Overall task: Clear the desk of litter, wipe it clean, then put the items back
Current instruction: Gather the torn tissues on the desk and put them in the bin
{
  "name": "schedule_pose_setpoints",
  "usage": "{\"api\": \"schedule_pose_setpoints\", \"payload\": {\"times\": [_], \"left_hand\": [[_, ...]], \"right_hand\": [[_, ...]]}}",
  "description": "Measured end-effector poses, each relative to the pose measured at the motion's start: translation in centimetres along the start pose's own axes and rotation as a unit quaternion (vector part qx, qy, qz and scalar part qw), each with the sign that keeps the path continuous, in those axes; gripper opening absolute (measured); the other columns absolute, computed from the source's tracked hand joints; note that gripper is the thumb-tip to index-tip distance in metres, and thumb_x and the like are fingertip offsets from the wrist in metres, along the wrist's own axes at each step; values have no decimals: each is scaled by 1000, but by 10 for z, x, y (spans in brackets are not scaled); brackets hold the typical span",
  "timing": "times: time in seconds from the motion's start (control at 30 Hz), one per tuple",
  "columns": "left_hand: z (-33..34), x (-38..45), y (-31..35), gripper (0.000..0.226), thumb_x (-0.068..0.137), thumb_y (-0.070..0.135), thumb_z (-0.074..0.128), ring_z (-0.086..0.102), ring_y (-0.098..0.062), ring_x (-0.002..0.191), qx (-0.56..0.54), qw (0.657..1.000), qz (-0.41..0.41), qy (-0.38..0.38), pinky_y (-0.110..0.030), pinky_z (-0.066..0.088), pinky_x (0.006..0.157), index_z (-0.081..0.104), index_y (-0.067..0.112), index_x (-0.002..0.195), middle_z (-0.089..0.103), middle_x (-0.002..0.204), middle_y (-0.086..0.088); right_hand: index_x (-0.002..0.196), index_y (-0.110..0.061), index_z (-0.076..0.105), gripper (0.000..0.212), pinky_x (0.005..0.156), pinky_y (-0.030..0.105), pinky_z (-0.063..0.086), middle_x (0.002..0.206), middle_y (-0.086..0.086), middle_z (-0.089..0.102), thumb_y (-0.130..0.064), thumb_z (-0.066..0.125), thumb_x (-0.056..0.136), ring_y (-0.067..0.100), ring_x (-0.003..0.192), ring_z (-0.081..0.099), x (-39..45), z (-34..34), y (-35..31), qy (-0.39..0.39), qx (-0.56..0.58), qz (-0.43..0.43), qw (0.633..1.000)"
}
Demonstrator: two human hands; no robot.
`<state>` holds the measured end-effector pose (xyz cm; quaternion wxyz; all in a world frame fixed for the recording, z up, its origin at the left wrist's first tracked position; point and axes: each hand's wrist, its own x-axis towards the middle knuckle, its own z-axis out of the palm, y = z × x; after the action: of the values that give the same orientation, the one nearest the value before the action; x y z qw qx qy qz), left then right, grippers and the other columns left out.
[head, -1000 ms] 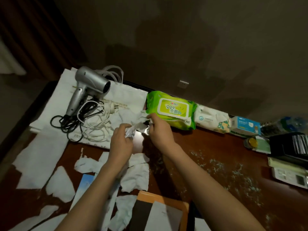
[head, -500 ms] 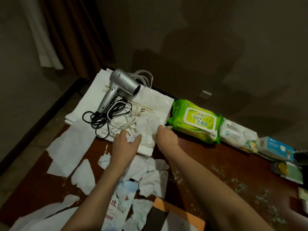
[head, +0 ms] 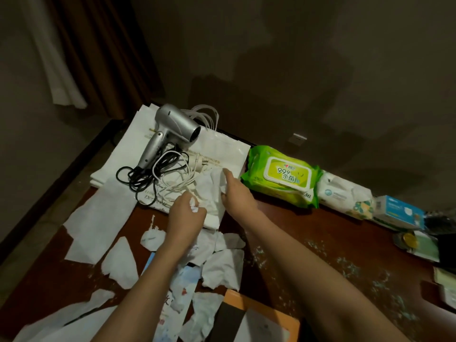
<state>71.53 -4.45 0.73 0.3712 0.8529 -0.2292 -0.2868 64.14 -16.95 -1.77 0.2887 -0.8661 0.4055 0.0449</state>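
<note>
up close from the head view, the left hand (head: pixel 188 213) is curled around a crumpled wad of tissue (head: pixel 193 205), holding it just over the edge of a white paper bag (head: pixel 222 149). beside it, the right hand (head: pixel 235 191) pinches a larger white tissue sheet (head: pixel 209 191) lying on that bag. torn tissue scraps (head: pixel 223 269) litter the dark red desk (head: pixel 320 233) under and near both forearms. a silver hair dryer (head: pixel 176 129) with tangled black and white cords (head: pixel 153 174) rests on the bag. a green wet wipes pack (head: pixel 281 177) sits just right of the bag, a white wipes pack (head: pixel 345 196) beyond it.
</note>
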Motion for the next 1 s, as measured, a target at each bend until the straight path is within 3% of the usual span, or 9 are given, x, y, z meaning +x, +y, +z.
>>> {"api": "schedule_pose_setpoints", "payload": {"times": [0.17,0.3,0.37,0.43,0.63,0.7,0.8,0.93,1.0], "left_hand": [[-10,-11,-3,8,85,2,52,49,-18,66,-9,1000,-15,-18,-26,35,52,52,9,88,55,76,-7],[-14,-12,0,12,87,2,49,47,-17,59,-15,999,-14,-35,-25,33,50,55,13,90,53,70,-6],[-12,-12,5,12,88,4,49,53,-26,62,-25,999,-14,-43,-28,36,53,55,14,92,58,74,-13],[-8,-15,12,11,88,7,51,57,-32,67,-33,998,-3,-49,-30,39,55,56,15,93,62,78,-17],[5,-47,46,12,88,7,51,54,-19,57,-38,996,50,-66,-26,38,47,56,15,94,59,70,-10],[11,-66,56,14,87,5,50,57,-20,57,-37,994,68,-81,-24,41,48,57,13,96,61,70,-13],[28,-100,74,14,85,3,50,55,-18,49,-39,990,93,-102,-19,42,43,58,10,94,61,70,-13],[63,-164,107,9,84,4,54,57,-23,50,-16,975,160,-155,-26,44,48,56,10,91,61,71,-15],[86,-207,123,8,82,5,56,61,-28,58,0,961,210,-181,-33,49,55,56,13,83,63,69,-14]], "right_hand": [[120,-3,41,31,69,37,38,113,22,53,-18,49,94,41,102,56,6,16,6,-54,-33,57,996],[115,-5,49,25,75,39,42,113,18,53,-19,50,94,38,103,54,-9,10,12,-3,-4,55,998],[107,-4,51,22,71,37,37,110,17,54,-22,52,94,37,101,54,-20,1,13,32,41,53,997],[99,-3,52,24,67,33,30,106,17,56,-25,56,93,36,98,54,-33,-10,15,56,73,45,995],[98,-2,55,34,66,35,34,100,18,64,-34,64,89,35,95,57,-74,-46,25,76,89,32,993],[83,-5,49,30,62,34,28,92,21,62,-32,62,91,38,90,57,-97,-55,33,97,85,46,991],[80,-7,48,33,61,35,30,84,19,61,-35,60,91,36,83,56,-146,-73,52,129,90,80,984],[80,-11,49,31,62,33,29,91,19,64,-37,57,93,36,89,57,-238,-103,91,193,83,122,970],[70,-16,40,36,62,32,28,79,11,59,-37,58,93,33,83,55,-294,-115,115,237,84,147,957]]}}
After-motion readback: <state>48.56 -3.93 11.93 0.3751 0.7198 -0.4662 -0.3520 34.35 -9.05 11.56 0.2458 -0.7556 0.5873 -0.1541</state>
